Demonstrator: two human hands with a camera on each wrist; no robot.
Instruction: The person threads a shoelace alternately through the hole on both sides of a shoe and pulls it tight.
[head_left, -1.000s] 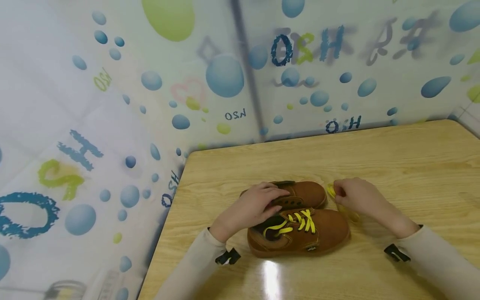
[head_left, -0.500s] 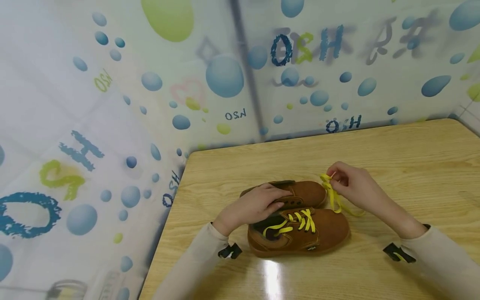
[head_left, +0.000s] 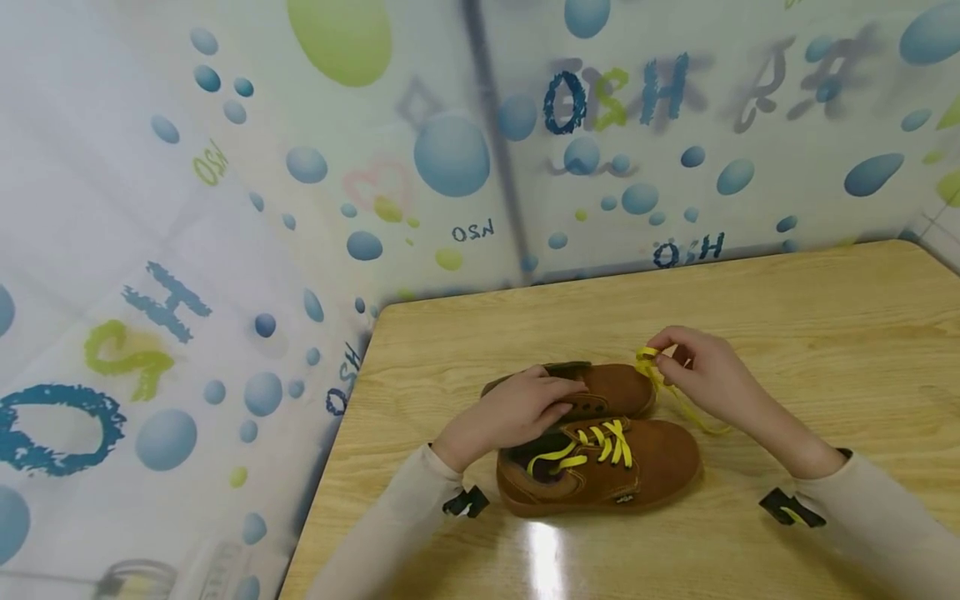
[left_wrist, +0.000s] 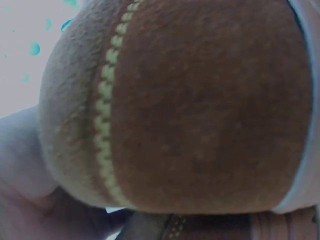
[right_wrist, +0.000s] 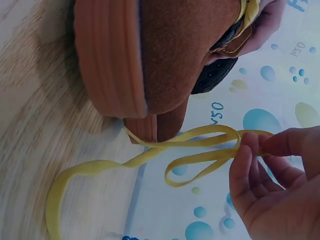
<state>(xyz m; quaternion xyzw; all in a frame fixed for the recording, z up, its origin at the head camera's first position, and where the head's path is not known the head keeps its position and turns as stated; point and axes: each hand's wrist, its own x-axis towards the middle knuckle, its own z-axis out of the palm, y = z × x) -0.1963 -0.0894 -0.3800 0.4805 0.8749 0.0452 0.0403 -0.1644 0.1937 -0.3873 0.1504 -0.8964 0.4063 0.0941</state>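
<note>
Bubble-printed walls (head_left: 495,67) backed the far edge of the desk (head_left: 840,333). The left hand (head_left: 510,410) lay over the unlaced shoe (head_left: 618,388), its hold unclear; the right hand (head_left: 701,372) pinched yellow lace (right_wrist: 90,167), the laced shoe (head_left: 663,458) standing nearer.

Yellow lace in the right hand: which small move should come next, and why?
Probably straighten the lace to find one end: the right hand pinches it in loops, and the visible eyelets of the far shoe hold none, while the near shoe is laced.
</note>
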